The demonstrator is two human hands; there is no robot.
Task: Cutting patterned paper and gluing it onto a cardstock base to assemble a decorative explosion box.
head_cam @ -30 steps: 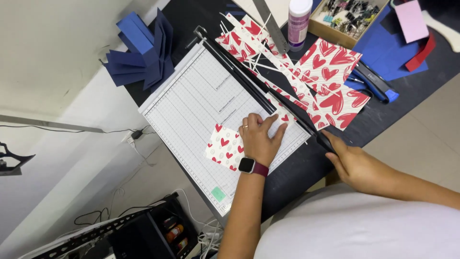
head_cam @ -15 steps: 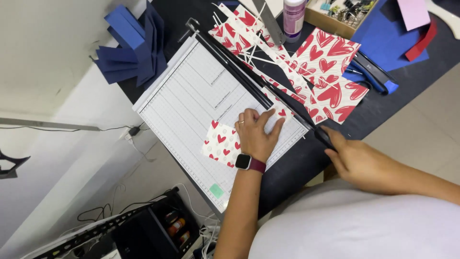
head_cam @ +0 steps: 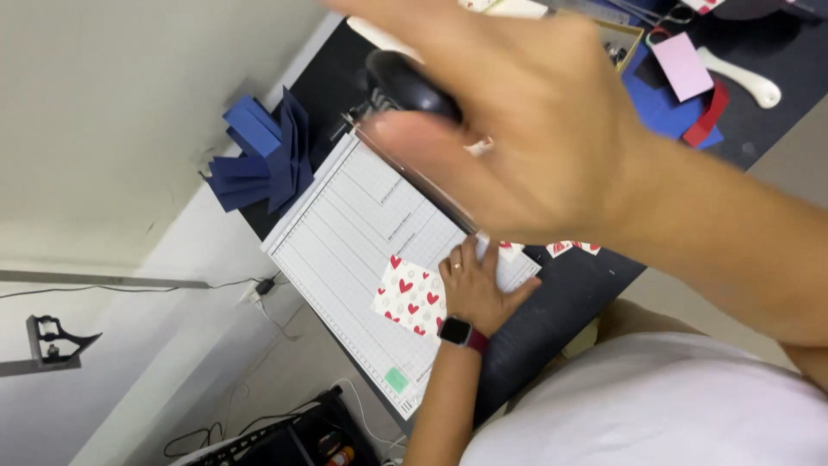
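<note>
Up close to the head camera, the right hand point(head_cam: 526, 129) fills the upper middle of the view, blurred, its fingers curled around the black handle point(head_cam: 410, 82) of the paper trimmer's blade arm, which stands lifted off the board. Below it lies the white gridded paper trimmer point(head_cam: 345, 233), set slantwise on the dark table point(head_cam: 552, 319), with a small green patch near its nearest corner. The left hand point(head_cam: 474, 289) rests flat on the near right part of the board, fingers straight and close together, pressing down a sheet of white paper with red hearts point(head_cam: 410, 298); part of the sheet shows to the left of the hand, and small bits of it peek out past the board's right edge. A dark watch point(head_cam: 457, 332) with a maroon strap sits on that wrist. Far left of the trimmer, folded blue paper point(head_cam: 259, 164) fans out. At far right lie a pink card point(head_cam: 681, 65), a red strip point(head_cam: 707, 116) and a white tool point(head_cam: 742, 78).
</note>
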